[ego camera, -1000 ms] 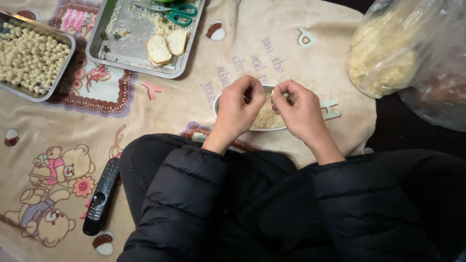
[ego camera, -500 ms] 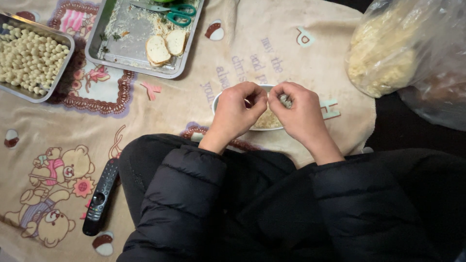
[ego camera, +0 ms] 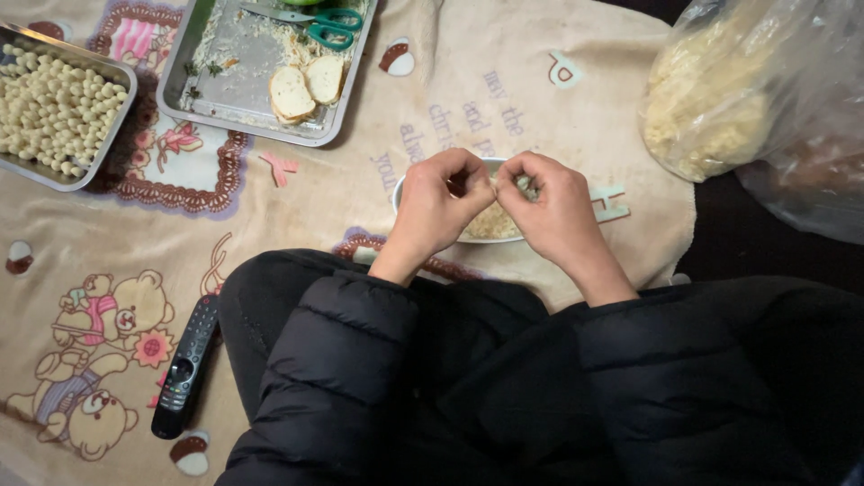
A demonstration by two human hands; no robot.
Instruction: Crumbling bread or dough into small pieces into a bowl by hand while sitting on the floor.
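Note:
My left hand (ego camera: 434, 200) and my right hand (ego camera: 551, 205) meet fingertip to fingertip over a small metal bowl (ego camera: 399, 193) of pale crumbs. Both pinch one small pale piece of food (ego camera: 524, 187) between their fingers, just above the crumbs. The hands hide most of the bowl. Black padded sleeves (ego camera: 378, 360) cover both arms down to the wrists.
A metal tray (ego camera: 193, 94) at the top holds two bread slices (ego camera: 304, 87) and green-handled scissors (ego camera: 328, 22). Another tray (ego camera: 56, 177) at the left is full of small pale balls. A clear bag of crumbs (ego camera: 711, 99) sits at the right. A black remote (ego camera: 184, 369) lies on the patterned blanket.
The two hands have drawn closer together over the bowl until their fingertips meet. Nothing else has moved.

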